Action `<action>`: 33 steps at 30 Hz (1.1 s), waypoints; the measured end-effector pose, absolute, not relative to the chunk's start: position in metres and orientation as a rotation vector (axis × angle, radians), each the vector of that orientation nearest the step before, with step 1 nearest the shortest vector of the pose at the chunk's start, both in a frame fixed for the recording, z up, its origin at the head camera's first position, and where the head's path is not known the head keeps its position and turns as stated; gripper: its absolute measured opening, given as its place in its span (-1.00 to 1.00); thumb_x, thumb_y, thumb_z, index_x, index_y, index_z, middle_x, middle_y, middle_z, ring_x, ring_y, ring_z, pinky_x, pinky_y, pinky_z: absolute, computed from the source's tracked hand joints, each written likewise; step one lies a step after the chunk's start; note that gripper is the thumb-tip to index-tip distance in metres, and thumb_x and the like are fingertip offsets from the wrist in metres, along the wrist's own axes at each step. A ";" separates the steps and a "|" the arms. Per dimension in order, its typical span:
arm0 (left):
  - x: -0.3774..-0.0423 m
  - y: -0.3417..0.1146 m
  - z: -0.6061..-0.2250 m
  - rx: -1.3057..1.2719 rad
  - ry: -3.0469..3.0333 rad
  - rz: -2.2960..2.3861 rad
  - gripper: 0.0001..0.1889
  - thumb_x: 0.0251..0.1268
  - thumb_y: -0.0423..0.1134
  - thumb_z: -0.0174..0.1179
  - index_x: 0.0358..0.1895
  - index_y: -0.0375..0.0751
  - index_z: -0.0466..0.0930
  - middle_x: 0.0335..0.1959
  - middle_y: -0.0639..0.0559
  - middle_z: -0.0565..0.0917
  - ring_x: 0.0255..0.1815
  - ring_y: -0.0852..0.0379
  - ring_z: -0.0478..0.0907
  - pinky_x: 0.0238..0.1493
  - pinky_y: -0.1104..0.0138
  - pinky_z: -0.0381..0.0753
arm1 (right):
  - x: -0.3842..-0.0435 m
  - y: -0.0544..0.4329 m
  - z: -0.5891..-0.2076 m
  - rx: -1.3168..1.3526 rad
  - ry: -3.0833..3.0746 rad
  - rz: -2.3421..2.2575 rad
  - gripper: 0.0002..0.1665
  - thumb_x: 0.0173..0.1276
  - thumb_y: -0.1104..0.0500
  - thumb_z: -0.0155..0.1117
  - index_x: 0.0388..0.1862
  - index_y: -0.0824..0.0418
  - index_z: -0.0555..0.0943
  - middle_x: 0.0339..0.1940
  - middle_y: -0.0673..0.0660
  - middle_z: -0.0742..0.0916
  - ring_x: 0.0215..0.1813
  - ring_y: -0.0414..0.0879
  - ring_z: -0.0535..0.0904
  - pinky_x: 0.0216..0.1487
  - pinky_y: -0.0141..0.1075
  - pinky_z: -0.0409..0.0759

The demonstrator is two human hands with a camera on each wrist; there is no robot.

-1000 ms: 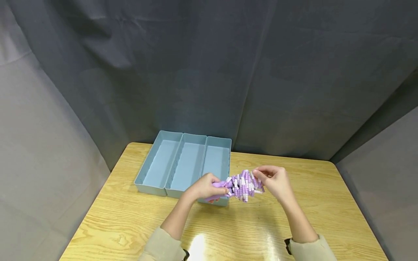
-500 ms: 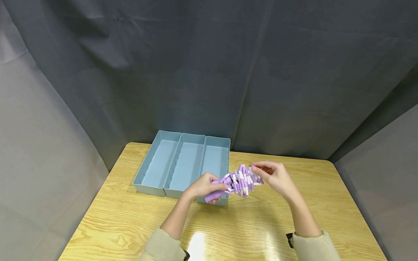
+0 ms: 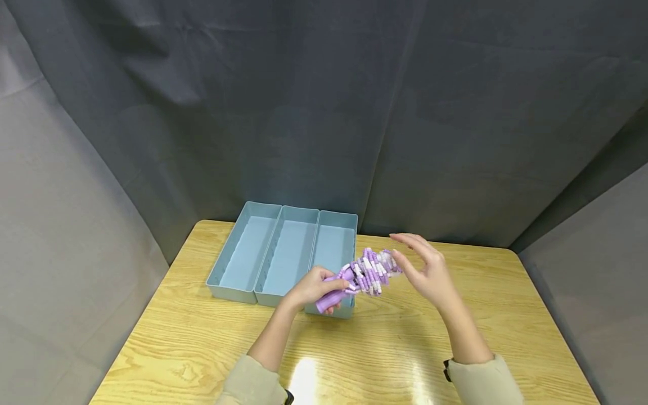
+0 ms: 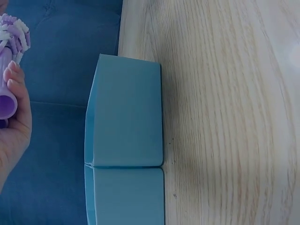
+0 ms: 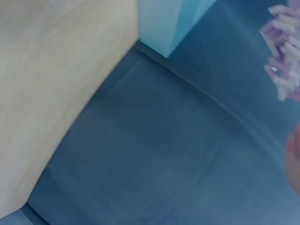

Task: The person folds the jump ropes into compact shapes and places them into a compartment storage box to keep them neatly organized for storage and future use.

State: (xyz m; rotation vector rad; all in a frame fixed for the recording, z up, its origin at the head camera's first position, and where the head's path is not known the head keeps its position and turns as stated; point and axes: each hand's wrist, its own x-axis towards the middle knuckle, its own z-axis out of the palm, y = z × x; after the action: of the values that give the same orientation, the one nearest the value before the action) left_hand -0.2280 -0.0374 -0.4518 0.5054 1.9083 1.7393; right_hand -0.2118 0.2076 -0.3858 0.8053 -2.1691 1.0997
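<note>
A beaded jump rope (image 3: 372,273) in purple and white is bundled together above the table. My left hand (image 3: 311,288) grips its purple handles, thumb across the top. The left wrist view shows the hollow end of one handle (image 4: 6,104), with the fingers (image 4: 16,80) curled round it. My right hand (image 3: 429,270) hovers at the far end of the bundle, fingers spread and holding nothing. In the right wrist view, the beads (image 5: 287,51) appear at the right edge, apart from the visible part of that hand (image 5: 293,161).
Three long blue-grey bins (image 3: 288,253) stand side by side at the back left of the wooden table (image 3: 192,343). The bundle hangs close to the front of the rightmost bin. Dark curtains (image 3: 304,112) enclose the table behind, with lighter ones at the sides.
My right hand has let go of the beads and spread its fingers. The jump rope has tilted, its beaded end rising and shifting slightly left. My left hand keeps its grip.
</note>
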 end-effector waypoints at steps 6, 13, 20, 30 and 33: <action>-0.225 -0.041 -0.447 0.468 1.911 1.825 -0.68 0.23 -0.24 0.14 -0.43 -0.55 0.56 -0.71 -0.23 0.60 -0.79 0.11 0.52 -0.71 0.27 0.59 | -0.228 0.206 -0.413 0.779 -1.904 0.903 -0.52 0.36 0.03 0.07 0.04 0.39 0.53 0.06 0.27 0.61 0.14 0.12 0.47 0.26 -0.24 0.33; -0.227 -0.043 -0.453 0.358 1.928 1.943 -0.67 0.25 -0.25 0.12 -0.40 -0.59 0.53 -0.54 -0.58 0.53 -0.79 0.13 0.52 -0.69 0.23 0.60 | -0.237 0.200 -0.450 0.645 -1.929 0.740 -0.50 0.40 0.04 -0.03 0.12 0.38 0.48 0.12 0.27 0.57 0.17 0.19 0.43 0.27 -0.10 0.28; -0.236 -0.043 -0.474 0.233 1.940 2.065 -0.63 0.26 -0.22 0.12 -0.40 -0.62 0.52 -0.63 -0.41 0.58 -0.79 0.10 0.53 -0.68 0.23 0.60 | -0.241 0.189 -0.484 0.536 -2.127 0.672 -0.48 0.35 0.09 0.00 0.19 0.37 0.40 0.17 0.29 0.52 0.21 0.20 0.39 0.19 0.06 0.30; -0.249 -0.040 -0.511 0.052 1.998 2.181 -0.55 0.17 -0.08 0.21 -0.36 -0.57 0.53 -0.69 -0.21 0.61 -0.80 0.13 0.53 -0.67 0.23 0.61 | -0.245 0.170 -0.522 0.401 -2.419 0.548 -0.39 0.29 0.08 0.09 0.25 0.35 0.31 0.21 0.29 0.46 0.23 0.20 0.34 0.21 0.06 0.29; -0.251 -0.039 -0.516 0.011 1.999 2.220 -0.54 0.15 -0.06 0.22 -0.37 -0.55 0.52 -0.71 -0.15 0.60 -0.80 0.14 0.53 -0.68 0.25 0.61 | -0.247 0.165 -0.529 0.351 -2.493 0.482 -0.37 0.30 0.03 0.08 0.25 0.35 0.30 0.20 0.29 0.47 0.21 0.19 0.36 0.18 0.06 0.33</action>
State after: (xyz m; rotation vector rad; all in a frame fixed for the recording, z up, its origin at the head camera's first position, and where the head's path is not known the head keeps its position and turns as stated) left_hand -0.2507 -0.0393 -0.5163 0.0108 1.9988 2.2200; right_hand -0.2473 0.1646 -0.5290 0.3512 -2.4930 0.4816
